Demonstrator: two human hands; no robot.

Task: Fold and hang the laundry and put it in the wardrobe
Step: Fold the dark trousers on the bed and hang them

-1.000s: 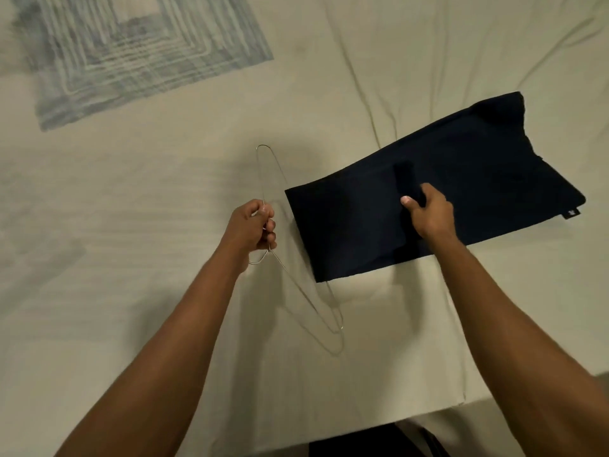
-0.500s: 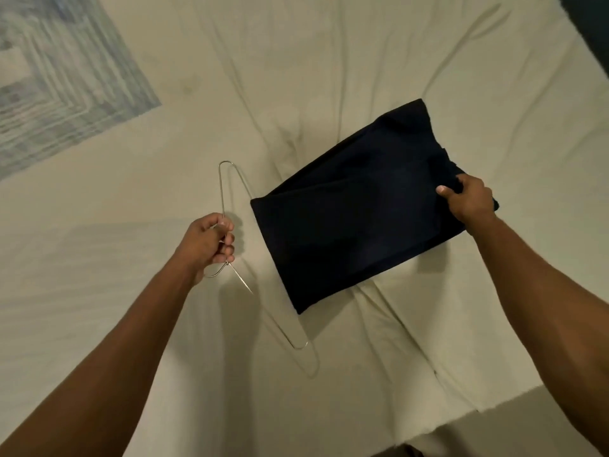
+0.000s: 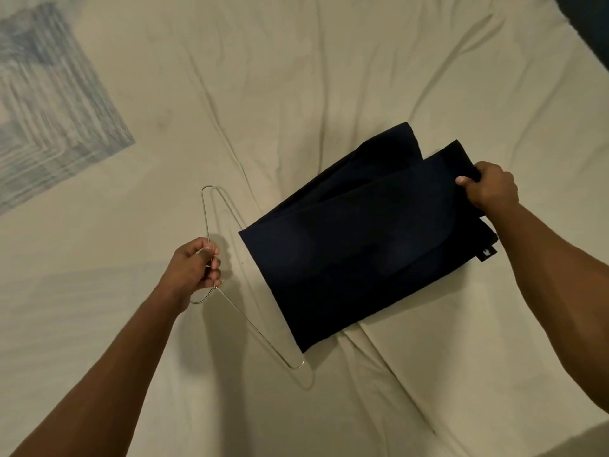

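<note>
A folded dark navy garment [image 3: 356, 245] lies on the cream bedsheet [image 3: 296, 77], a small tag at its right corner. My right hand [image 3: 487, 188] pinches the garment's far right end and holds the top layer slightly lifted. My left hand [image 3: 194, 268] grips a thin wire hanger [image 3: 257, 328] at its neck, just left of the garment. The hanger's two arms run up and down-right from my fist, close above the sheet.
A blue-grey patterned patch [image 3: 49, 110] covers the sheet at the upper left. The bed's edge [image 3: 560, 443] shows at the lower right, and a dark object [image 3: 590, 21] sits at the top right corner.
My right hand moved from the garment's middle to its right end and raised the top layer. The left hand kept its hold on the hanger.
</note>
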